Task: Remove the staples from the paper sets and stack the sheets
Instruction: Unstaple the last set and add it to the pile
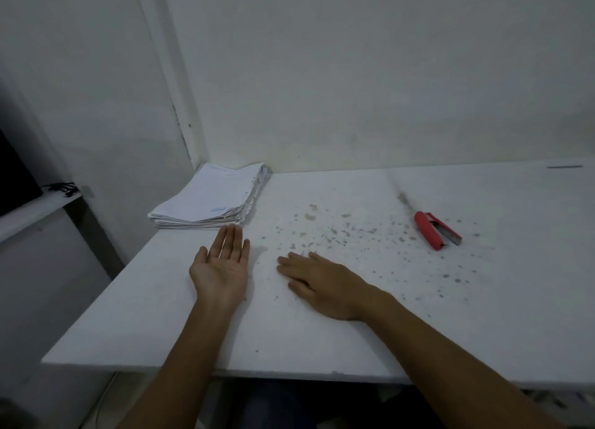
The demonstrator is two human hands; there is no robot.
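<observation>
item: white table (322, 348), set into a corner of white walls. paper stack (209, 201): one pile of sheets at the far left of the table, against the wall, edges a little uneven, punched holes along the right side; whether any sets in it remain stapled cannot be told. red staple tool (437, 231): lying on its side at the right, well apart from the paper and from both hands, metal end toward the right. scattered specks (325, 232): small grey bits strewn across the middle of the table, too small to identify, possibly pulled staples. left hand (222, 264): palm up, fingers straight and together, tips just short of the near edge of the stack, holding nothing. right hand (322, 283): palm down, flat on the table, fingers spread, holding nothing. step, by judgement: between sets or near the end, with sheets stacked and no paper being worked. next move calls for drawing a set off the pile and reaching right for the tool, if stapled sets remain.
</observation>
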